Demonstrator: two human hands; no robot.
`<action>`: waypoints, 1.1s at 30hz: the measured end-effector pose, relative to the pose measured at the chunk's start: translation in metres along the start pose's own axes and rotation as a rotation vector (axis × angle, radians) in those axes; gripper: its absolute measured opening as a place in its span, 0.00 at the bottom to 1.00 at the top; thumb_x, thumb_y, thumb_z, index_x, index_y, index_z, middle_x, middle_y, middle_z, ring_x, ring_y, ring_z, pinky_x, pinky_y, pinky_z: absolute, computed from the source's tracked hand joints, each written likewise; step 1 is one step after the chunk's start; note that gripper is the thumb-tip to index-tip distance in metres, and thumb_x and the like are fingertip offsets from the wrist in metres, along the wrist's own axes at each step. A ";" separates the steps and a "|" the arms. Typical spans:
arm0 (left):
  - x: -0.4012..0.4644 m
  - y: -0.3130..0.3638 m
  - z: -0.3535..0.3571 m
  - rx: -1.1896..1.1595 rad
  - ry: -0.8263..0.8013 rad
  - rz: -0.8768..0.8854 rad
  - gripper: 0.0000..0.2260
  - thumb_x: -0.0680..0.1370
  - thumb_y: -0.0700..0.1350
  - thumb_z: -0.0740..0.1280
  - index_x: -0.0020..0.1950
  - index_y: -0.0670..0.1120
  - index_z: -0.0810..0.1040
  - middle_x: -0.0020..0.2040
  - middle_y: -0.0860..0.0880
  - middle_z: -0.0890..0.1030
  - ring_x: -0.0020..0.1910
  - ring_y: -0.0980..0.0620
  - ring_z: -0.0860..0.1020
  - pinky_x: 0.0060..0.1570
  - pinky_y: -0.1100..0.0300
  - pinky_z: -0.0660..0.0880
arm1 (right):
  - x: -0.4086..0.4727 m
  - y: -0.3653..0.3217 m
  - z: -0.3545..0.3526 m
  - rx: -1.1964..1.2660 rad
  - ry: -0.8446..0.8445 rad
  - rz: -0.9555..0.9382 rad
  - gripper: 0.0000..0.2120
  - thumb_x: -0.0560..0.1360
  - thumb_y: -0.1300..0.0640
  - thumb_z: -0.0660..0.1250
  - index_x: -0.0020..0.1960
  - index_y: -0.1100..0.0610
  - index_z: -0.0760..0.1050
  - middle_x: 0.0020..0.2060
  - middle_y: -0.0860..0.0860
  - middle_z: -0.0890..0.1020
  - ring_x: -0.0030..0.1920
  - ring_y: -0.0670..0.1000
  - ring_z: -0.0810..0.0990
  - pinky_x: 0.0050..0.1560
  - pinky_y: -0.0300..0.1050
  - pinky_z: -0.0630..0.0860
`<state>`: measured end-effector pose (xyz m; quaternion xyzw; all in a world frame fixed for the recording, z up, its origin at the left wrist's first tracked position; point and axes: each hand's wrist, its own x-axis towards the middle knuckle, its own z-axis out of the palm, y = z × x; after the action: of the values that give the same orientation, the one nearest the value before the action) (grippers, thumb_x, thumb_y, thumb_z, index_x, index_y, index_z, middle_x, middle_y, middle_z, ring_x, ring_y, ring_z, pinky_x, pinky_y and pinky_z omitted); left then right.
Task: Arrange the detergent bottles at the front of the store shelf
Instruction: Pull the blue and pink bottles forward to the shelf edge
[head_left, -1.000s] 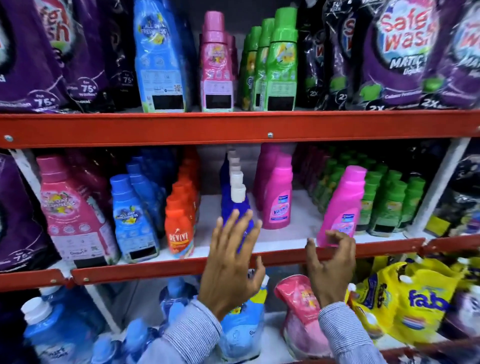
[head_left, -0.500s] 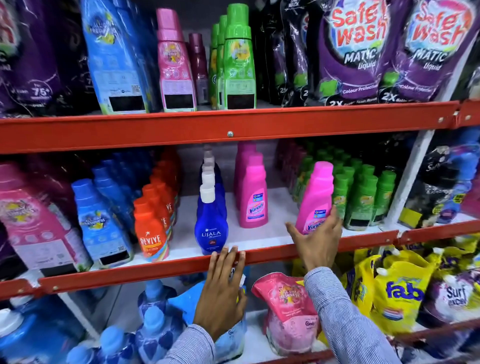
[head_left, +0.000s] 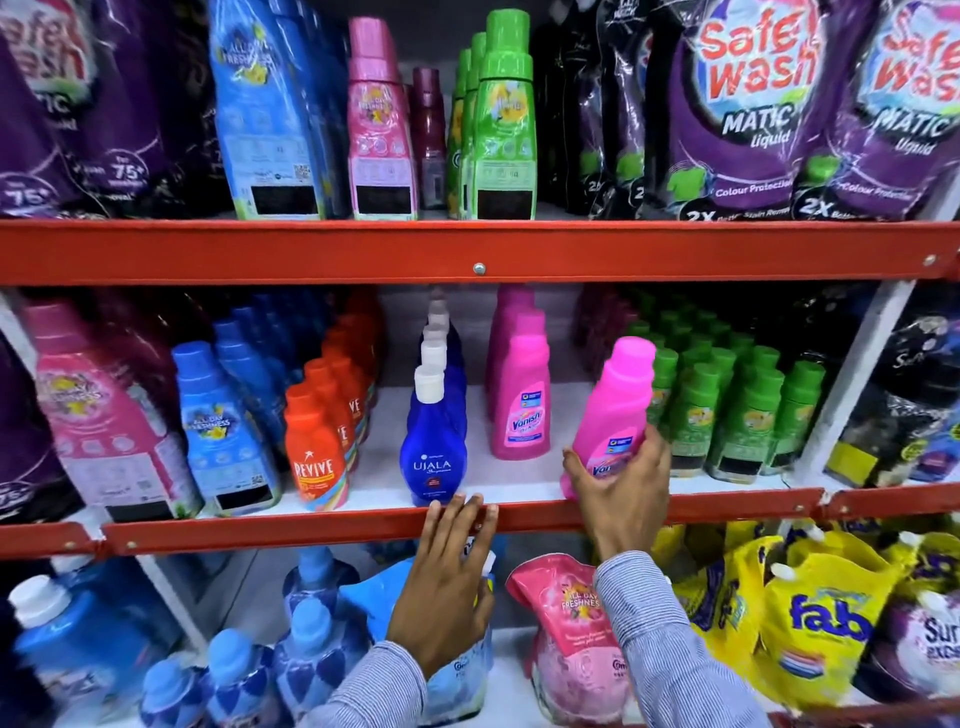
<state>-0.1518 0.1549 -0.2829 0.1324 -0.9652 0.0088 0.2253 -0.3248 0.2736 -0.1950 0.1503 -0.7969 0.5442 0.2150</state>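
Observation:
My right hand (head_left: 621, 483) grips the lower part of a pink Vanish bottle (head_left: 615, 410) that leans to the right at the front edge of the middle shelf (head_left: 519, 486). A second pink Vanish bottle (head_left: 521, 397) stands upright further back, with more behind it. My left hand (head_left: 447, 577) is flat with fingers extended, its fingertips on the red shelf rail (head_left: 311, 527), just below the blue Ujala bottle (head_left: 434, 447), which heads a row at the shelf front. It holds nothing.
Orange Revive bottles (head_left: 314, 449), blue softener bottles (head_left: 221, 431) and a large pink bottle (head_left: 104, 415) stand left. Green bottles (head_left: 737, 415) fill the right. The top shelf holds purple Safe Wash pouches (head_left: 753, 109); below are a pink pouch (head_left: 571, 634) and yellow Fab pouches (head_left: 821, 618).
My left hand dropped from the Ujala bottle to the shelf rail. My right hand rose from the rail and took hold of the pink Vanish bottle, which now leans.

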 end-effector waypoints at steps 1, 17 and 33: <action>0.000 0.000 0.000 -0.003 0.000 -0.005 0.42 0.68 0.51 0.72 0.80 0.44 0.61 0.78 0.43 0.68 0.78 0.42 0.65 0.76 0.43 0.53 | -0.003 -0.005 0.002 0.005 -0.017 -0.018 0.43 0.59 0.46 0.81 0.67 0.61 0.66 0.60 0.60 0.75 0.61 0.63 0.75 0.59 0.56 0.74; 0.000 -0.005 0.003 -0.037 0.032 0.037 0.41 0.67 0.49 0.71 0.79 0.44 0.63 0.77 0.44 0.69 0.78 0.44 0.61 0.77 0.44 0.53 | -0.025 -0.040 0.038 -0.041 -0.168 -0.042 0.41 0.59 0.38 0.79 0.63 0.58 0.67 0.57 0.56 0.76 0.56 0.60 0.78 0.53 0.54 0.76; -0.038 -0.044 -0.022 -0.349 0.263 -0.008 0.31 0.75 0.46 0.65 0.79 0.46 0.63 0.79 0.49 0.64 0.81 0.49 0.59 0.79 0.53 0.56 | -0.070 -0.050 0.028 0.263 0.074 -0.179 0.21 0.70 0.56 0.73 0.60 0.60 0.73 0.55 0.57 0.77 0.56 0.58 0.76 0.60 0.55 0.74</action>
<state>-0.0983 0.1239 -0.2818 0.0931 -0.9139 -0.1420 0.3688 -0.2459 0.2302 -0.1990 0.2276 -0.6935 0.6278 0.2704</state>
